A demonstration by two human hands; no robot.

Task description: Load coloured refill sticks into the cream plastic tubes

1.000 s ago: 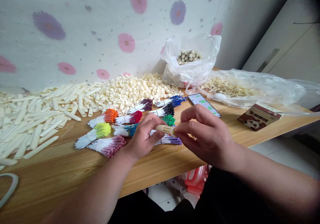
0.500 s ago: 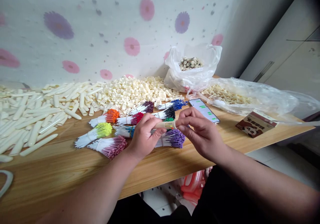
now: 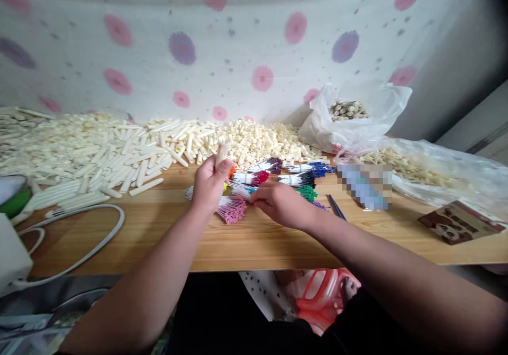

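My left hand (image 3: pixel 209 184) is closed around a cream plastic pen barrel (image 3: pixel 222 153), held upright with its top end showing above the thumb. To its right, my right hand (image 3: pixel 283 205) has its fingers bent together at the light-blue ends of a bundle of white pen refills (image 3: pixel 240 190); its fingertips are partly hidden. Around the hands lie more bundled refills: pink (image 3: pixel 232 209), red (image 3: pixel 251 178), dark purple (image 3: pixel 268 165), black (image 3: pixel 298 179), blue (image 3: pixel 313 169) and green (image 3: pixel 307 192). Orange, yellow and violet ones are mostly covered by my hands.
Cream pen tubes (image 3: pixel 135 159) and slotted pen parts (image 3: pixel 254 138) are heaped along the back. Plastic bags (image 3: pixel 317 127) with parts stand at the right, near a blurred phone (image 3: pixel 365 185), a dark stick (image 3: pixel 336 207) and a small box (image 3: pixel 460 221). A white cable (image 3: pixel 115 228) loops at the left.
My hands have parted. The left has tipped the pen barrel upright, and the right has let go of its end and moved down to the light-blue refills. The view has turned left.
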